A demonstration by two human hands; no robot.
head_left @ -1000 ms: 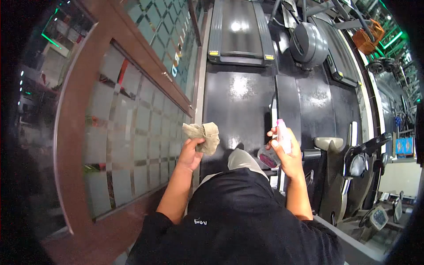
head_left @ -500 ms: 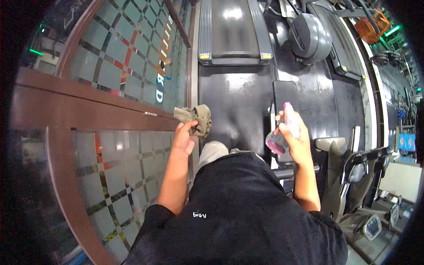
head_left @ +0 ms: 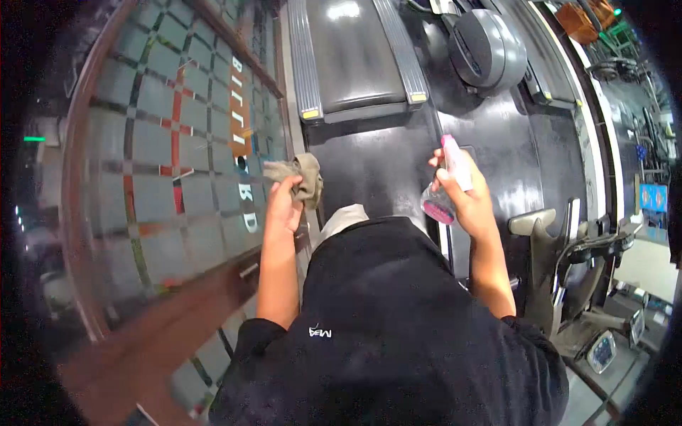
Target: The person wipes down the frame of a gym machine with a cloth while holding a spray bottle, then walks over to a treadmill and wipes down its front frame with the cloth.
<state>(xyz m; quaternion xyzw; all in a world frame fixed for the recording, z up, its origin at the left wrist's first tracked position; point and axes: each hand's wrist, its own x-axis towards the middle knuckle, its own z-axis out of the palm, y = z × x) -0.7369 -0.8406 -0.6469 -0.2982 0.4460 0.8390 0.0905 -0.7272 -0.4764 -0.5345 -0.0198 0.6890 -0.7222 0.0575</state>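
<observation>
My left hand (head_left: 285,206) grips a crumpled grey-brown cloth (head_left: 308,182), close to the frosted glass panels on the left. In my right hand (head_left: 465,192) is a clear spray bottle (head_left: 438,206) with a white and pink spray head; the fingers wrap round its neck, and a little pink liquid shows at the bottom. Both hands are held out in front of my body, well apart, above the dark floor.
A treadmill (head_left: 355,57) lies ahead, with a round grey machine housing (head_left: 488,51) to its right. Brown-framed glass (head_left: 206,142) with lettering runs along the left. Exercise machines (head_left: 543,263) stand at the right, and an orange-brown basket (head_left: 577,21) is at the far right.
The treadmill has come nearer and the glass panels have shifted past on the left. Both hands have moved slightly up in view, still holding the cloth and the bottle.
</observation>
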